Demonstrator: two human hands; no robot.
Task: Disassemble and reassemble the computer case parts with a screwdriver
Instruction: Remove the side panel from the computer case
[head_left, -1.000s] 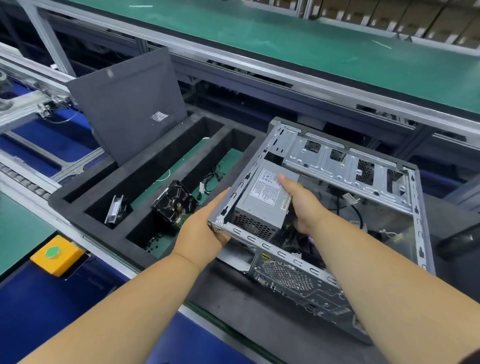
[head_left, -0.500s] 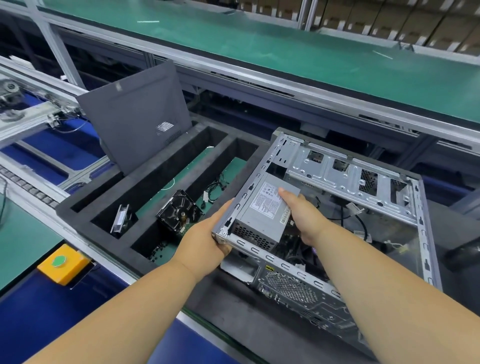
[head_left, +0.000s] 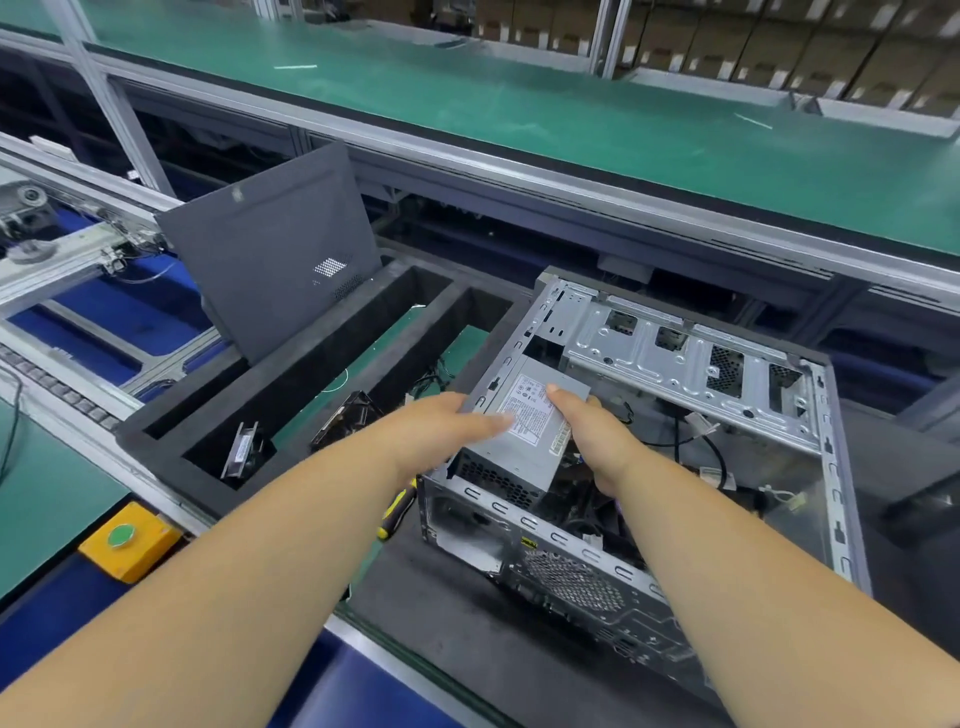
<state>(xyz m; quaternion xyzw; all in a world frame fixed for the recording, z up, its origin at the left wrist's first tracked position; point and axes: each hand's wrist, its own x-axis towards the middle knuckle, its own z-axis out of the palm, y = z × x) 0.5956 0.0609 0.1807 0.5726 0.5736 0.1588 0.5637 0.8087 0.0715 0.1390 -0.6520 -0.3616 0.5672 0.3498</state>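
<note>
Case (head_left: 810, 415) lay open on its side under both hands, with the power supply (head_left: 519, 441) gripped between them at its near-left corner. Left hand (head_left: 436, 431) pressed straight fingers onto its label, while the right hand (head_left: 597, 441) curled around its right edge. Screwdriver (head_left: 397, 512) lay just below the left wrist.

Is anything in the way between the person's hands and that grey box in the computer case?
No. Both hands are already on the power supply: the left hand lies over its labelled top, the right hand holds its right side. It sits in the corner of the open computer case.
</note>
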